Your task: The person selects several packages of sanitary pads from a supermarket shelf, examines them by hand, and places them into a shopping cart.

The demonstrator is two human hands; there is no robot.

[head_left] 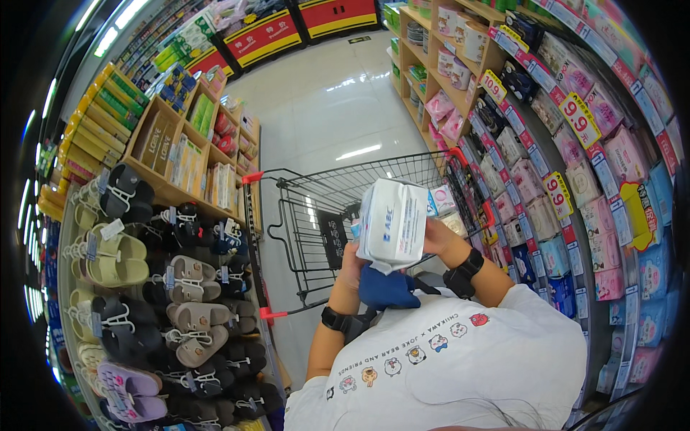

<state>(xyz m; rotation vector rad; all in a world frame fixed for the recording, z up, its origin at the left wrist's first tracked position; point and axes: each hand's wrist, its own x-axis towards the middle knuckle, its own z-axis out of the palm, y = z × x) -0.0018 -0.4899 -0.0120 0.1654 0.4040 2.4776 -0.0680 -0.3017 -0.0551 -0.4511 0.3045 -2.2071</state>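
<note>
A white plastic-wrapped ABC pack (392, 223), apparently sanitary pads, is held up in front of my chest. My left hand (350, 265) grips its left side near the bottom. On the opposite side my right hand (437, 237) holds it, with the fingers partly hidden by the pack. Beyond and below it stands a black wire shopping cart (307, 229) with red corner pieces. Several small packs (443, 198) lie inside the cart near its right side, partly covered by the held pack. Dark blue fabric (385, 288) shows just under the pack.
Shelves of wrapped pads (528, 180) with price tags run along my right. At left hang several pairs of slippers (197, 277) on a rack. A wooden shelf unit (178, 145) with boxed goods stands beyond them. Glossy tiled floor (334, 108) stretches ahead towards red-and-yellow bins (264, 40).
</note>
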